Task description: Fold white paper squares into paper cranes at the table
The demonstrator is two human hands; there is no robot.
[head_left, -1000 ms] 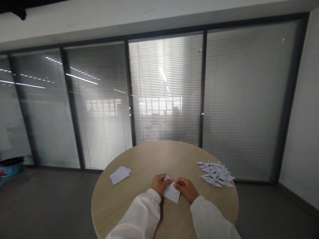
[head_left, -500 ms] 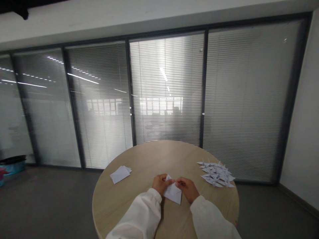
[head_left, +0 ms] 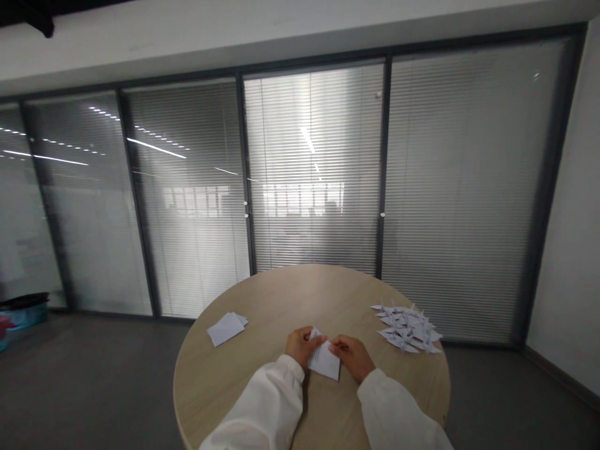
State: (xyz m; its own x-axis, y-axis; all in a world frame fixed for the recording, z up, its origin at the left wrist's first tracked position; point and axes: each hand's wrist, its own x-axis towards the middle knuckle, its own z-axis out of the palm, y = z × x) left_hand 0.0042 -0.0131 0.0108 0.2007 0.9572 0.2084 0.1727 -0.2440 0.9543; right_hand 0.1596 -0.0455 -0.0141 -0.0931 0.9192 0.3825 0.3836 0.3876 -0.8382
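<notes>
A folded sheet of white paper with lines of print is held low over the round table, between both hands. My left hand grips its left side, thumb lying across the top of the sheet. At the upper right edge my right hand pinches the paper between thumb and fingers. How the layers are folded under the fingers is hidden. To the right lies a heap of folded paper cranes. Off to the left are a few flat white paper squares, overlapping one another.
The round wooden table stands before a glass partition with blinds. A blue bin with a black liner sits on the floor at the far left.
The lower corner of the folded paper has shifted slightly up and left. Both hands stay almost in the same place, still gripping it.
</notes>
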